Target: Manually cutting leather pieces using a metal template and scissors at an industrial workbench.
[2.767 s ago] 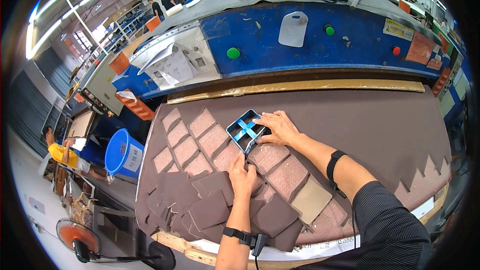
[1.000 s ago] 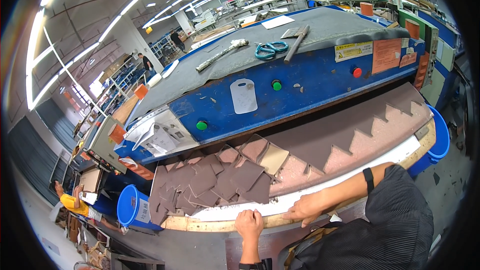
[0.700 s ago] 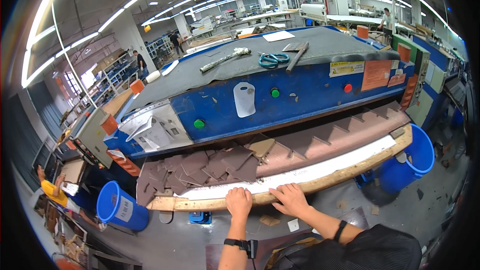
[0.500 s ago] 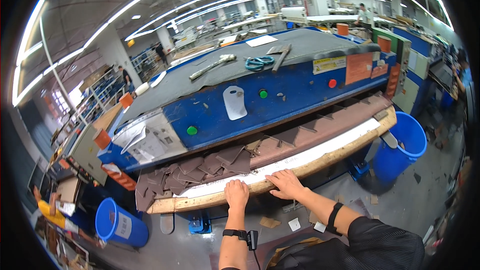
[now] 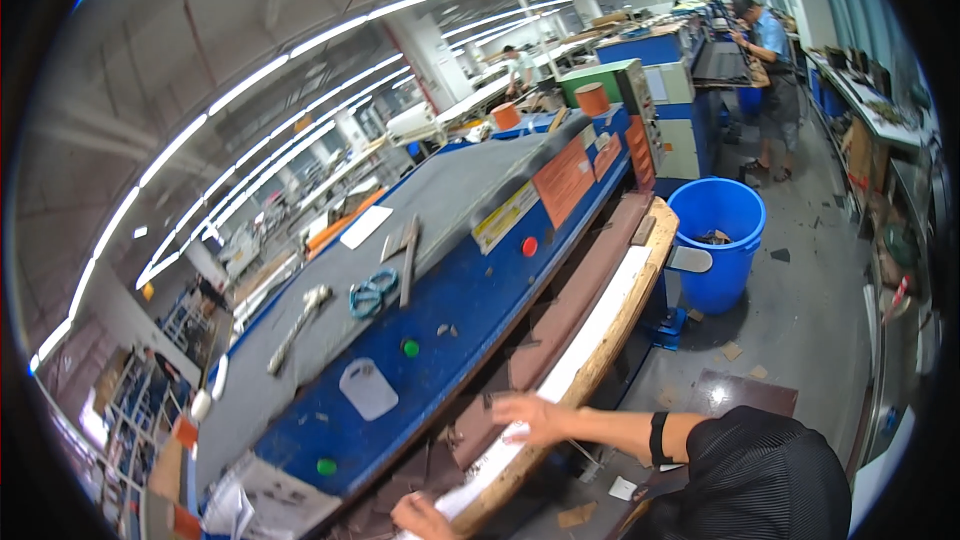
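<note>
Factory hall, long strip lights overhead, rows of blue machines running back toward 1 o'clock. Big blue cutting press [image 5: 440, 310] fills the middle; scissors [image 5: 372, 295], a hammer [image 5: 297, 325] and a flat bar lie on its grey top. Blue bin [image 5: 716, 240] stands at 2 o'clock past the far end of the board; another person works at a machine near 1 o'clock.

White cutting board [image 5: 590, 335] with wooden edge runs diagonally from 7 to 1 o'clock, brown leather sheet [image 5: 570, 315] lying along it against the press.

Right hand [image 5: 530, 416] lies flat on the board edge at 6 o'clock, fingers spread and loose, gripping nothing, blurred. Left hand [image 5: 425, 518] sits at 7 o'clock on the board's near end; fingers partly cut off by the frame, cannot tell if they curl round the edge.

Judgement: board is being handled along the press. Best to keep both palms on the wooden rim, press evenly so the leather pieces don't slide, and keep fingers clear of the gap under the press head.
</note>
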A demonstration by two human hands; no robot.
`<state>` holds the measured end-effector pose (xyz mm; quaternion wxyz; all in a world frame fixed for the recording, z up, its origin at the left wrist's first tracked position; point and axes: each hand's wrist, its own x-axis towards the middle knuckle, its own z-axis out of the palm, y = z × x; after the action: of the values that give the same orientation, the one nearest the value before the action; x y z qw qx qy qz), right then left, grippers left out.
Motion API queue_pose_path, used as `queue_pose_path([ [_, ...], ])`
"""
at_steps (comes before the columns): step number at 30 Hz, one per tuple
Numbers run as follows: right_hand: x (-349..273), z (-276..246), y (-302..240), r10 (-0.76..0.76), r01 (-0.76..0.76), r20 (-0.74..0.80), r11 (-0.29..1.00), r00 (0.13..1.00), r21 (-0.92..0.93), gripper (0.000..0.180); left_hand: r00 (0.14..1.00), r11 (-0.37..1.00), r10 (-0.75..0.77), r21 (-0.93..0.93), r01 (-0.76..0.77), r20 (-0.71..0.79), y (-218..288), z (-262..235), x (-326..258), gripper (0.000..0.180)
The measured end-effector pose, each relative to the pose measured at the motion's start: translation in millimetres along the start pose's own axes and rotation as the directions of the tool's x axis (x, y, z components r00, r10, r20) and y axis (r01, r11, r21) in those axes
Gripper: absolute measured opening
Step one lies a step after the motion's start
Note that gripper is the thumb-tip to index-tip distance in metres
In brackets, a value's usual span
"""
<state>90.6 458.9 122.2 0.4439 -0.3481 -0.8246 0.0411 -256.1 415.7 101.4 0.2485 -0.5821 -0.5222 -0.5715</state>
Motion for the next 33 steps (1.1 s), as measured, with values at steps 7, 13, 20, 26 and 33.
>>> queue_pose_path([
  [7,143.1,-167.7,150.3,0.231,-0.422,-0.788,0.906,0.570,-0.040,0.052,0.924,0.905,-0.383,0.193,0.379,-0.015,48.3,18.5,168.7,0.072],
  [13,221.5,-178.3,220.4,0.075,-0.610,-0.902,0.761,0.424,-0.223,0.060,0.926,0.870,-0.374,0.331,0.366,-0.043,16.2,84.5,189.1,0.083],
  [20,227.6,-170.8,236.3,0.065,-0.566,-0.897,0.795,0.437,-0.219,0.064,0.967,0.919,-0.173,0.322,0.226,-0.185,6.1,114.8,188.0,0.080],
  [26,192.3,-145.9,254.6,0.081,-0.563,-0.873,0.792,0.480,-0.236,0.063,0.933,0.858,-0.357,0.379,0.346,-0.043,4.6,104.9,147.6,0.083],
  [33,118.0,-113.9,181.6,0.386,-0.563,-0.677,0.825,0.626,-0.051,0.067,0.921,0.927,-0.343,0.223,0.301,0.184,41.5,64.9,61.9,0.070],
])
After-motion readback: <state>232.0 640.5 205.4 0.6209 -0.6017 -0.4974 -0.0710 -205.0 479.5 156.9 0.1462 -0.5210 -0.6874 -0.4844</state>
